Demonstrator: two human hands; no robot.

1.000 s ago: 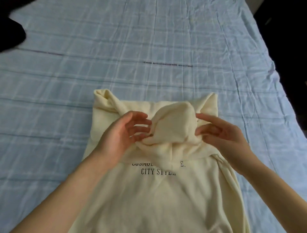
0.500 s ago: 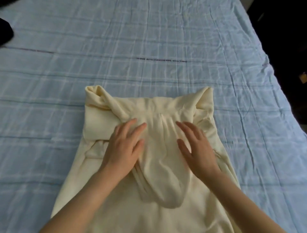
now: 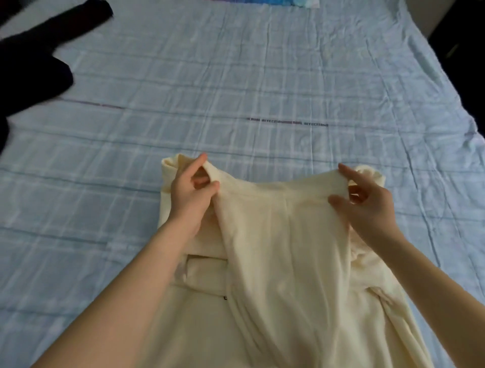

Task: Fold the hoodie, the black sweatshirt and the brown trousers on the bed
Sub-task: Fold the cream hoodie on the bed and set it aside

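A cream hoodie (image 3: 283, 262) lies on the bed in front of me, its sleeves folded inward and its hood laid down over the chest. My left hand (image 3: 193, 194) pinches the far left corner of the folded top edge. On the other side, my right hand (image 3: 367, 199) pinches the far right corner, and the edge between the two hands is raised a little off the bed. The black sweatshirt (image 3: 34, 60) sprawls at the far left of the bed. The brown trousers are not in view.
A light blue checked bed sheet (image 3: 262, 78) covers the bed, with a line of small dark print across its middle. The bed's right edge drops off into dark floor (image 3: 467, 52). A colourful cloth strip (image 3: 275, 2) shows at the far edge.
The hood was folded down and pressed flat by both palms. Both hands have since moved outward and forward to the top corners and pinched the folded edge, lifting it.
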